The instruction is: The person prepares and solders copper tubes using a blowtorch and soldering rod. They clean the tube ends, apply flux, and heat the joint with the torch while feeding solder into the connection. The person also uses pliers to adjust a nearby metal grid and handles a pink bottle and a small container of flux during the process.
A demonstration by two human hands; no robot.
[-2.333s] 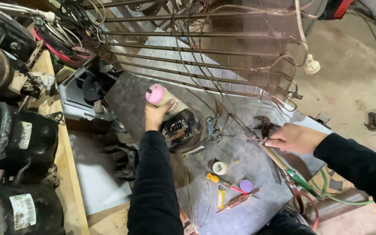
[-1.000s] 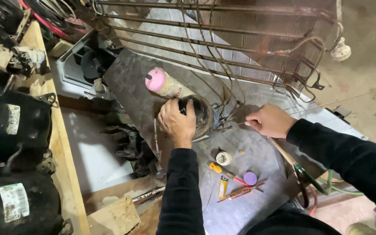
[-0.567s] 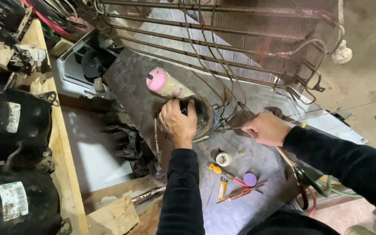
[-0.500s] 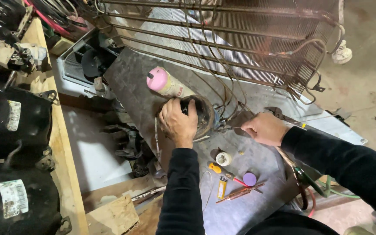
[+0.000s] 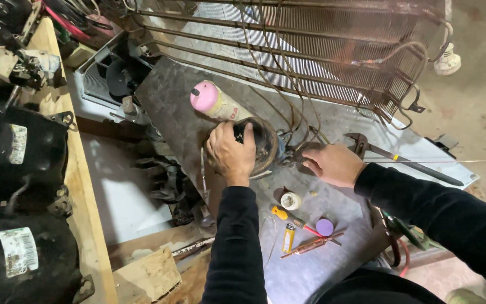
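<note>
While your left hand (image 5: 232, 153) clasped the top of the round black compressor (image 5: 262, 145) at the frame's centre, your right hand (image 5: 333, 164) curled loosely over the thin copper tubes (image 5: 299, 121) just right of it; tugging could have kinked them, and the pink-capped gas can (image 5: 217, 102) lay touching the compressor's upper left, free to roll

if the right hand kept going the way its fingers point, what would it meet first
The right hand points left, fingertips at the thin copper tubes. Just beyond sits the round black compressor that the left hand grips. It would likely meet the tubes first, though depth is unclear.
</note>
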